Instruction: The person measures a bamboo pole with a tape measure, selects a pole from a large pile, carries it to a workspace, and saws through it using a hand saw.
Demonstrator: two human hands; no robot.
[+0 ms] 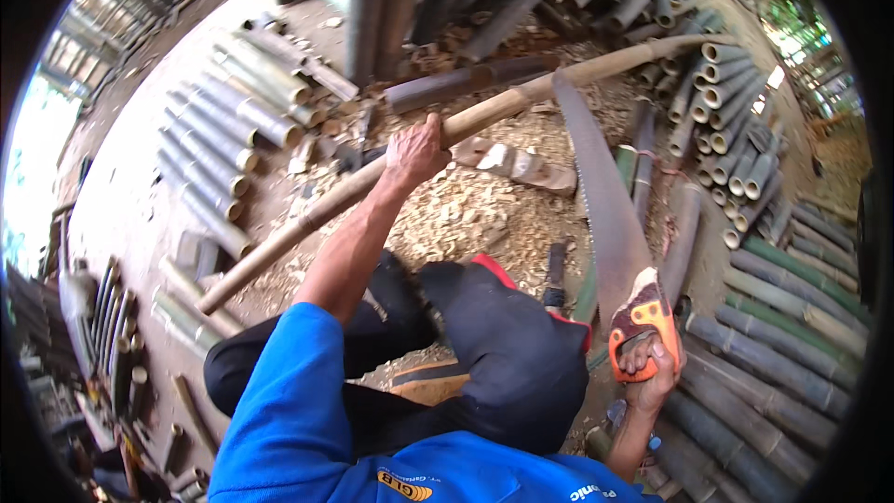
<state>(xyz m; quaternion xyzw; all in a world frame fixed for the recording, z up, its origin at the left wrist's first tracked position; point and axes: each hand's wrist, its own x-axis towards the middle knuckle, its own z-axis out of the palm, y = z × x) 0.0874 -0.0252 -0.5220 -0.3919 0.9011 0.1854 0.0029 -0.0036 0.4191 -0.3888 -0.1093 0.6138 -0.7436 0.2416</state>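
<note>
A long tan bamboo pole [521,95] slants across the view from lower left to upper right. My left hand [416,150] is closed around it near its middle. In my right hand [649,368] is a hand saw [605,196], gripped by its orange handle. The toothed edge of the blade faces left, and its narrow tip lies at the pole, right of my left hand; I cannot tell whether it touches. Below the pole, between it and my legs, a short pale piece of wood [514,164] lies on the wood chips.
Wood chips [456,224] cover the ground before my knees. Cut bamboo tubes [214,144] lie in rows at left, with a stacked pile [726,102] at far right. Longer bamboo lengths [792,289] lie beside my right arm. A dark-handled tool [555,275] stands near my right knee.
</note>
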